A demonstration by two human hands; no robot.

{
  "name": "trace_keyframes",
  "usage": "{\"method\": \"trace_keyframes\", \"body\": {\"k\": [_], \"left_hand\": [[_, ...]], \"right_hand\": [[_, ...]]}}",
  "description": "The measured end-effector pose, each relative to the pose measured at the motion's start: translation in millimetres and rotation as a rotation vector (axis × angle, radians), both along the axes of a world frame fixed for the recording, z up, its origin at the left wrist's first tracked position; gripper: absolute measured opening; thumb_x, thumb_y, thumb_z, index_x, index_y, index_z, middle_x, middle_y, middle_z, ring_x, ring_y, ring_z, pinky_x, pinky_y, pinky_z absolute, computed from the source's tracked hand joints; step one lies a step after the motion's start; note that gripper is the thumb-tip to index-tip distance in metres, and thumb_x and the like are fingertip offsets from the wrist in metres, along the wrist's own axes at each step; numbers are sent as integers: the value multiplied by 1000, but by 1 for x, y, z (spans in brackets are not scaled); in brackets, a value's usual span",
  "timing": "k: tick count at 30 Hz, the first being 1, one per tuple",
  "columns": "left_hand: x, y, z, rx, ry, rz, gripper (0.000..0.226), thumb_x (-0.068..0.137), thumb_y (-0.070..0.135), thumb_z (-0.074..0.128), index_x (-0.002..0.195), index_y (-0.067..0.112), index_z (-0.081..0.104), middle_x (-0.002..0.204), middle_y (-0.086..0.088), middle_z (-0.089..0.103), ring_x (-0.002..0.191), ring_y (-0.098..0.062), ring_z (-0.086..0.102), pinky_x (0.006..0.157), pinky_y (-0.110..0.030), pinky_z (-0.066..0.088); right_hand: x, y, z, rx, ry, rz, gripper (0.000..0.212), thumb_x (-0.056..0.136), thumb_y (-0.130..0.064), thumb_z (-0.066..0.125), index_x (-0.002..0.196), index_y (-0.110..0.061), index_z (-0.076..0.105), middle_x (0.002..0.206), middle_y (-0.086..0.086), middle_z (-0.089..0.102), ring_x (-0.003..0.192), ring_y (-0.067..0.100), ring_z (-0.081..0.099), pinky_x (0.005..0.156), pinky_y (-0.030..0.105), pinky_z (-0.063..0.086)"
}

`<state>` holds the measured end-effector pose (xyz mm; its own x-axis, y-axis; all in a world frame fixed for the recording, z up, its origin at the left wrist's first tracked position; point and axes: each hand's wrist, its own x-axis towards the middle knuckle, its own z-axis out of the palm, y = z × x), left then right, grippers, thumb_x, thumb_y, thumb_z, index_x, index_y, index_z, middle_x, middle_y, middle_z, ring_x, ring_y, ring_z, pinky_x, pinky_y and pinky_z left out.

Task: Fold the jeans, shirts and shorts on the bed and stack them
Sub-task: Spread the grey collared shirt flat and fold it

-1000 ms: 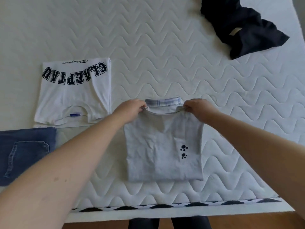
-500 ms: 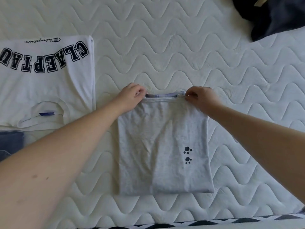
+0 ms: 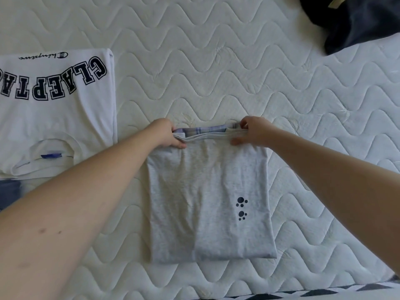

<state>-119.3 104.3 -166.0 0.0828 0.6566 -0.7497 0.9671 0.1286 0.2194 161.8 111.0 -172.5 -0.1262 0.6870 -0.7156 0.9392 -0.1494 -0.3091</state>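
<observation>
1. Patterned trim (image 3: 324,292), black and white, runs along the mattress (image 3: 216,61) at its near edge; the cover is white and quilted in wavy stitched lines.
2. Grey shirt (image 3: 207,202), soft heathered knit, lies folded into an upright rectangle near the near edge, about midway across, long axis running near to far, two dark paw prints (image 3: 241,208) by its right side. Bare quilting lies open on its right and beyond it.
3. At the shirt's far edge the left hand (image 3: 166,134) pinches the left corner and the right hand (image 3: 252,131) pinches the right corner, fingers curled on the fabric layers; a plaid strip (image 3: 203,129) shows there between them.
4. Blue denim (image 3: 8,191) shows at the left edge.
5. White shirt (image 3: 54,122), folded flat with block lettering upside down, lies toward the left edge, just apart from the grey one.
6. Dark garment (image 3: 357,20), crumpled, sits at the far right corner.
</observation>
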Motion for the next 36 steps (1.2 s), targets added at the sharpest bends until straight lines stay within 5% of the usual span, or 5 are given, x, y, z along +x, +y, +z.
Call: {"method": "trace_keyframes", "body": {"k": [10, 18, 22, 31, 36], "left_hand": [[-9, 3, 1, -33, -103, 196, 50, 71, 44, 84, 101, 7, 70, 102, -13, 70, 93, -27, 64, 75, -32, 45], [-6, 9, 36, -38, -10, -225, 60, 71, 47, 83, 112, 10, 60, 94, -7, 60, 87, -27, 56, 67, -28, 37], [-7, 21, 84, 56, 21, -277, 43, 75, 49, 78, 78, 14, 53, 69, 0, 49, 61, -16, 46, 51, -30, 28], [-22, 56, 241, 616, -108, -209, 31, 78, 39, 75, 67, 25, 50, 64, 1, 51, 73, -28, 55, 54, -31, 28], [-28, 43, 261, 1053, -167, -219, 12, 83, 27, 74, 89, 19, 69, 69, -11, 62, 66, -35, 59, 54, -31, 32]], "right_hand": [[0, -5, 10, 33, -11, 50, 42, 77, -51, 77, 81, -13, 59, 72, -2, 51, 73, 18, 50, 53, 27, 33], [9, -10, 32, 65, 122, 58, 19, 78, -41, 79, 83, -27, 68, 81, -6, 64, 79, 15, 58, 65, 28, 41], [13, -2, 74, 141, 110, 39, 31, 78, -44, 78, 65, -31, 54, 67, -11, 53, 62, 3, 47, 53, 21, 33], [5, 50, 224, 591, 190, -84, 34, 81, -42, 76, 87, -10, 66, 70, 1, 60, 63, 20, 55, 56, 30, 41], [7, 38, 255, 980, 210, 40, 18, 87, -21, 71, 96, -5, 71, 78, 13, 69, 73, 35, 62, 66, 44, 49]]}}
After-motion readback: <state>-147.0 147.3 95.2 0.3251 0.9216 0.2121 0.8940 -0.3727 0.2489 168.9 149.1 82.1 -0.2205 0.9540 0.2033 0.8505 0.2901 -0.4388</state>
